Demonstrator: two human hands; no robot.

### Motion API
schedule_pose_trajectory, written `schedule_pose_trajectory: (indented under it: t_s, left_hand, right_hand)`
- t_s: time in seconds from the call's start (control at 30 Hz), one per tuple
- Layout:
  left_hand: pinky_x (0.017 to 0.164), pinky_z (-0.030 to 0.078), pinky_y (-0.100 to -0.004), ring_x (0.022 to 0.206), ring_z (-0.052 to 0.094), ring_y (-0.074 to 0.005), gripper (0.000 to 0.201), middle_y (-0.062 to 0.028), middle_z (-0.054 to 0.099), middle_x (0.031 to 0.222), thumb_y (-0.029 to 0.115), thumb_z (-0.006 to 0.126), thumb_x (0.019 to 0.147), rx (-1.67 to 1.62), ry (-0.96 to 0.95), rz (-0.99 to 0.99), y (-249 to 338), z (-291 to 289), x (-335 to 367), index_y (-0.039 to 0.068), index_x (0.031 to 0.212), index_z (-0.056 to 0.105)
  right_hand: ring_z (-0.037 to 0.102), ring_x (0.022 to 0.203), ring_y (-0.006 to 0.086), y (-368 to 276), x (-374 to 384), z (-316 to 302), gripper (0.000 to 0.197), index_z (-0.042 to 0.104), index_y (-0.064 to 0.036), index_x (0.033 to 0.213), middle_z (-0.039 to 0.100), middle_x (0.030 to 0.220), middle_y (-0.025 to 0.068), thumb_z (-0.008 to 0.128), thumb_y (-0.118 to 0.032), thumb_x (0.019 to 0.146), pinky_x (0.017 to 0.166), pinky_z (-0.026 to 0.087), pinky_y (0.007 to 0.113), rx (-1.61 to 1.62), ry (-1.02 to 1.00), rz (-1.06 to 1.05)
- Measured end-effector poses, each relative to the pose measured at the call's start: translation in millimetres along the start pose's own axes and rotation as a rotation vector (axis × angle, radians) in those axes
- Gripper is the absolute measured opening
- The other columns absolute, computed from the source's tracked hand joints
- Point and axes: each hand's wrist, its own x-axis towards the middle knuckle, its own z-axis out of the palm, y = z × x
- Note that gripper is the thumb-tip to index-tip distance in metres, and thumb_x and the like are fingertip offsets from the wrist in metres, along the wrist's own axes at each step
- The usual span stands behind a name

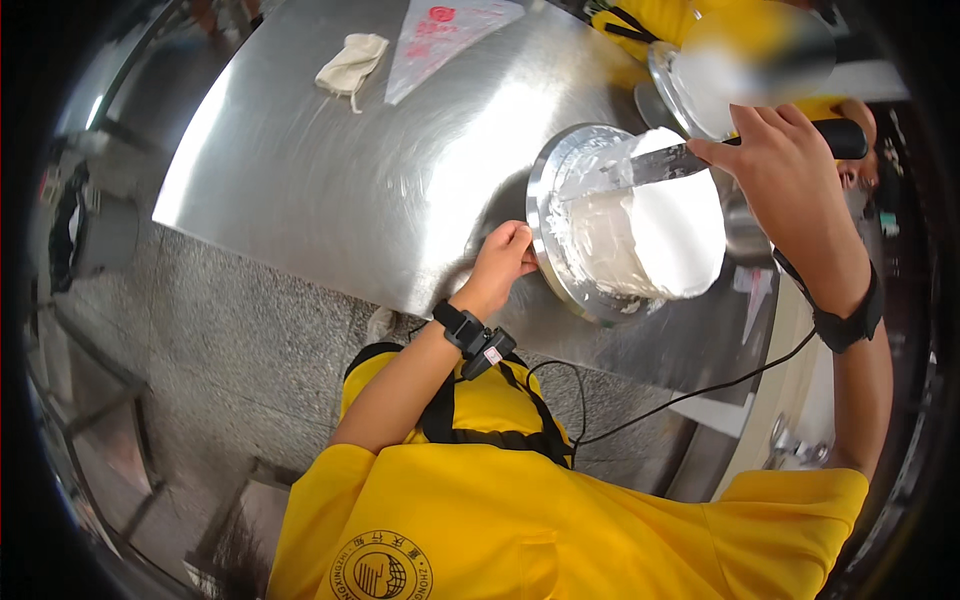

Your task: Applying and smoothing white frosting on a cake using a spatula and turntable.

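Note:
A round cake coated in white cream (pixel 680 235) stands on a metal cake turntable (pixel 545 195) whose plate is smeared with cream. My left hand (pixel 502 262) pinches the near left rim of the turntable with its fingertips. In my right hand (pixel 785 170) is a palette knife (pixel 668 163), gripped near its black handle. The long blade points left and lies over the far side of the cake, with cream along it. Whether the blade's underside touches the cake I cannot tell.
On the steel table (pixel 330 190) lie a crumpled white cloth (pixel 351 65) and a clear piping bag (pixel 440 40) with red print. A co-worker in yellow stands across with another turntable (pixel 665 90), partly blurred. A steel bowl (pixel 742 230) sits beyond the cake. A black cable (pixel 690 395) hangs between my wrists.

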Motion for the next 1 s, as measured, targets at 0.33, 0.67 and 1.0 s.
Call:
schedule_pose_trajectory:
  t_s: [0.33, 0.67, 1.0]
  left_hand:
    - [0.070, 0.044, -0.0258, 0.071, 0.048, -0.0074, 0.019, 0.0019, 0.050, 0.080, 0.022, 0.040, 0.090, -0.093, 0.059, 0.058, -1.0, 4.2, 4.5, 0.007, 0.089, 0.050]
    - [0.077, 0.042, -0.0256, 0.080, 0.051, -0.0082, 0.020, 0.0009, 0.053, 0.087, 0.023, 0.036, 0.092, -0.103, -0.021, 0.073, -5.3, 0.3, 6.7, 0.008, 0.090, 0.049]
    - [0.076, 0.042, -0.0257, 0.080, 0.051, -0.0082, 0.022, 0.0004, 0.053, 0.087, 0.023, 0.036, 0.092, -0.092, -0.025, 0.071, 0.4, 1.0, 5.8, 0.007, 0.090, 0.049]
  right_hand:
    - [0.055, 0.076, 0.0194, 14.3, 24.5, 19.1, 0.034, 0.065, -0.0220, 0.093, 0.053, 0.080, 0.0067, 0.058, -0.004, 0.065, 0.073, 0.043, 0.029, -0.087, -0.040, -0.197]
    - [0.055, 0.060, 0.0195, 14.5, 40.8, 7.5, 0.042, 0.063, -0.0232, 0.100, 0.049, 0.069, 0.0071, 0.060, 0.000, 0.065, 0.056, 0.043, 0.028, 0.005, -0.187, -0.378]
    - [0.054, 0.064, 0.0193, 7.2, 32.0, 3.2, 0.037, 0.064, -0.0173, 0.095, 0.048, 0.065, 0.0072, 0.059, 0.001, 0.063, 0.059, 0.043, 0.028, -0.035, -0.027, -0.315]
